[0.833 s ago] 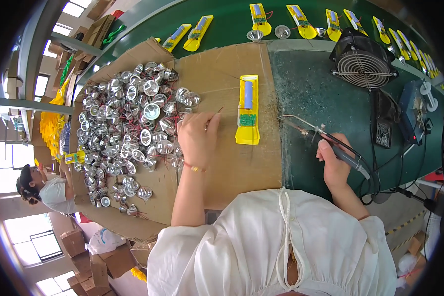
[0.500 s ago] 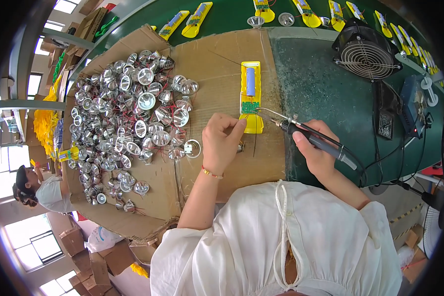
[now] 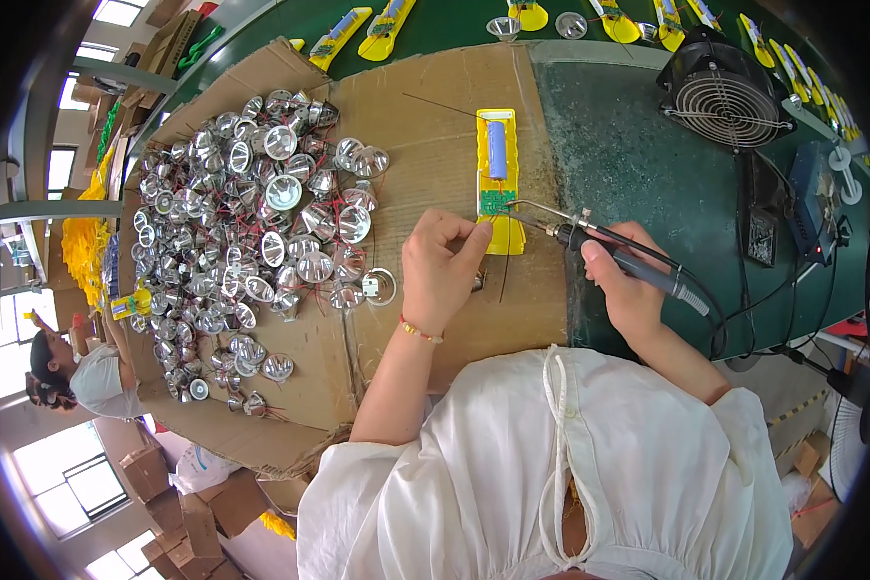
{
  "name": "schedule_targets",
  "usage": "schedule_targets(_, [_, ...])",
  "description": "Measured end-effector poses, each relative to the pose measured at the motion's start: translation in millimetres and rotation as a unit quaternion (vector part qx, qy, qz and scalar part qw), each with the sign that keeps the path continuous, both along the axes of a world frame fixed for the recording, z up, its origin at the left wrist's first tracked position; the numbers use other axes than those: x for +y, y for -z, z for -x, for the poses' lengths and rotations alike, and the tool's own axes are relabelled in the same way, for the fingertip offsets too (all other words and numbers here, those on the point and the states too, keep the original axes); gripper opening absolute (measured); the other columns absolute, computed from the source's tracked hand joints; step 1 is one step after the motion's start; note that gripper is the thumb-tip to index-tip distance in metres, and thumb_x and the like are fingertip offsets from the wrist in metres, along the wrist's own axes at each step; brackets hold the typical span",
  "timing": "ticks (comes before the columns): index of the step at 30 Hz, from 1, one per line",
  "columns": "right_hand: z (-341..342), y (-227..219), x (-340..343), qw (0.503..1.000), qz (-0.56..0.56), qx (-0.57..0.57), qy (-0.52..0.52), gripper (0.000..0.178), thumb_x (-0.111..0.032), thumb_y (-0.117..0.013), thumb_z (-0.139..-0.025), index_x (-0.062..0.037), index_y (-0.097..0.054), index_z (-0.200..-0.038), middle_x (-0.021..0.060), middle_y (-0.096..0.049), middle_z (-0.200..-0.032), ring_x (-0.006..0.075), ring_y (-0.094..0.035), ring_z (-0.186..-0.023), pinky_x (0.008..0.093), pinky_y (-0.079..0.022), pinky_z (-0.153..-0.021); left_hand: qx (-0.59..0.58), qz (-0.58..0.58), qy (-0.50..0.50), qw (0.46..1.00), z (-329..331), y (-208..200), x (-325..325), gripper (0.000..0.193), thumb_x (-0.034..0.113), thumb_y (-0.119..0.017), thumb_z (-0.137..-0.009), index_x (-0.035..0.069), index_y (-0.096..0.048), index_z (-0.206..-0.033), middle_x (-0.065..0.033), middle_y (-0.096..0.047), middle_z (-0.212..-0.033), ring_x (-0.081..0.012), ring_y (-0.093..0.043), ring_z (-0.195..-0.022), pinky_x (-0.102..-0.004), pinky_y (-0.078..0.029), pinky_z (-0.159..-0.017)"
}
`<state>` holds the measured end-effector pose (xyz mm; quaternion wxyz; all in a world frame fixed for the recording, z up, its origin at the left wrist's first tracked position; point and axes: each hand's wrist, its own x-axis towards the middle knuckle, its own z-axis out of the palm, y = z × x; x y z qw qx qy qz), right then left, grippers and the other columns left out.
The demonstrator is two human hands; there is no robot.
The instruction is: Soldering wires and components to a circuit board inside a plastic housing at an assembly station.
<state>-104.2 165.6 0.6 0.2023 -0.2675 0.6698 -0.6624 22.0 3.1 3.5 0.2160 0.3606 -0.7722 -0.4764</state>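
On the cardboard lies an open yellow flashlight housing [image 3: 512, 239] with a blue cylindrical battery [image 3: 497, 152] and a small green circuit board [image 3: 496, 202]. Thin dark wires stick out of it. My left hand [image 3: 440, 263] is closed in a pinch at the housing's lower left edge, by the board; whatever is between its fingertips is too small to make out. My right hand [image 3: 632, 280] grips a soldering iron [image 3: 638, 270] with a thin metal feed tube along it. The iron's tip points at the lower part of the board.
A heap of silvery reflector cups [image 3: 251, 222] with red wires fills the cardboard at left. A black fan [image 3: 720, 101] and a blue soldering station [image 3: 810, 198] stand at right on the green table [image 3: 614, 145]. More yellow housings [image 3: 387, 34] line the far side. Another person [image 3: 92, 372] is at far left.
The whole view has shifted slightly. Both hands keep their grips, with the iron's tip still at the circuit board. The person at far left has moved an arm.
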Motion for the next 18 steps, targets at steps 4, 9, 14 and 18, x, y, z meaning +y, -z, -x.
schedule_targets(4, [4,-2,4,0.999,0.015,-0.042,-0.001,0.016,-0.012,-0.061,-0.082,0.0011,-0.054,-0.088,0.0044,-0.055,-0.067,0.0078,-0.051,-0.056,0.0198,-0.041,-0.050,0.011,-0.016,-0.006,1.000,0,3,-1,0.015,0.012,-0.065,-0.077,-0.002,-0.063,-0.072,-0.0081,-0.056,-0.073,-0.0139,-0.055,-0.055,-0.0264,-0.044,-0.052])
schedule_targets(9, [6,-1,3,0.999,0.020,-0.046,-0.015,0.016,-0.012,-0.061,-0.082,0.0015,-0.054,-0.088,0.0047,-0.055,-0.067,0.0079,-0.051,-0.056,0.0198,-0.041,-0.050,-0.011,0.005,-0.001,1.000,1,-2,-1,0.015,0.011,-0.065,-0.077,-0.002,-0.062,-0.071,-0.0081,-0.056,-0.073,-0.0135,-0.056,-0.056,-0.0260,-0.044,-0.052])
schedule_targets(14, [4,-2,0,0.997,0.042,-0.068,0.000,0.015,-0.009,-0.067,-0.078,0.0002,-0.058,-0.086,0.0001,-0.056,-0.066,0.0028,-0.046,-0.058,0.0166,-0.036,-0.050,-0.016,0.023,0.003,1.000,2,-3,-1,0.016,0.012,-0.066,-0.077,-0.002,-0.062,-0.071,-0.0082,-0.055,-0.072,-0.0133,-0.056,-0.057,-0.0261,-0.044,-0.052])
schedule_targets(18, [5,0,-1,0.999,0.014,-0.051,-0.001,0.015,-0.010,-0.067,-0.078,-0.0001,-0.058,-0.085,-0.0009,-0.056,-0.066,0.0023,-0.046,-0.058,0.0169,-0.036,-0.050,-0.017,-0.008,-0.018,1.000,4,-5,-2,0.017,0.013,-0.066,-0.077,-0.003,-0.062,-0.070,-0.0085,-0.056,-0.071,-0.0136,-0.056,-0.056,-0.0263,-0.044,-0.052])
